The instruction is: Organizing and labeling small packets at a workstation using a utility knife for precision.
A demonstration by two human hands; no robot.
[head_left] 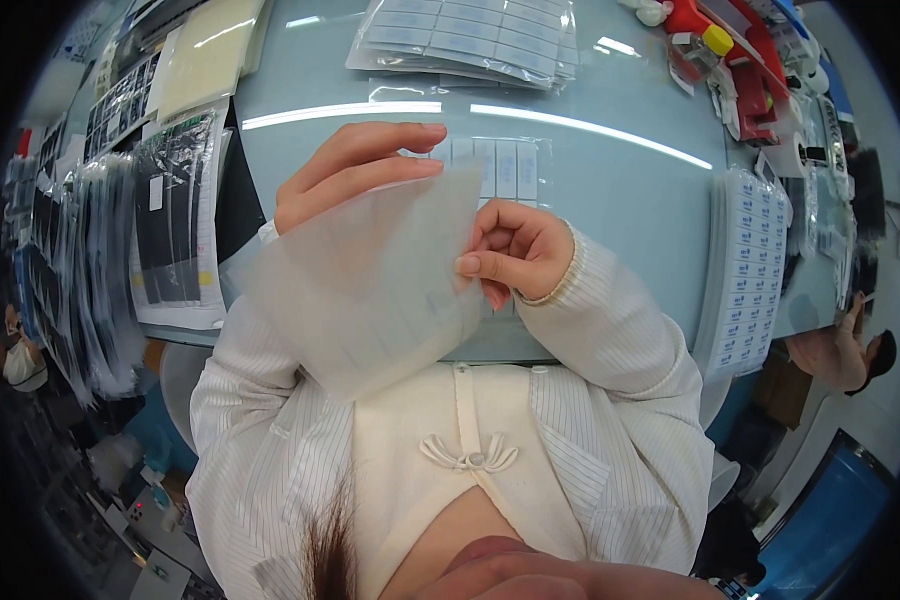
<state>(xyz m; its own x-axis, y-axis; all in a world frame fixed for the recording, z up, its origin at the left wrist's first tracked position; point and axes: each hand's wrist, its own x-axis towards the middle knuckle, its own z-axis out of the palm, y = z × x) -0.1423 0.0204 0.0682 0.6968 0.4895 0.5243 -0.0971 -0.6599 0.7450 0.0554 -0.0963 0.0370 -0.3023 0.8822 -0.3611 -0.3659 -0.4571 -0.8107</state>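
Step now, prob.: working sheet (375, 290) at its edge. R hand (510, 250) thumb + fingers pinched on sheet's R edge. L hand (355, 175) partly behind sheet, visible fingers apart; thumb hidden, can't tell if gripping. Next move likely needs steady pinch, light tension, no creasing. Sheet held up nr. desk (620, 210) front edge, tilted. Looks thin, milky, semi-transp., approx. square, faint marks low down.

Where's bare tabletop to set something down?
Tabletop: bare between the right sleeve and right-side label stack; also between cream sheets and top-centre sheet stack. Crowded: centre, where the right hand pinches a translucent sheet; left edge, plastic sheets; upper right, yellow-capped bottle and red items.
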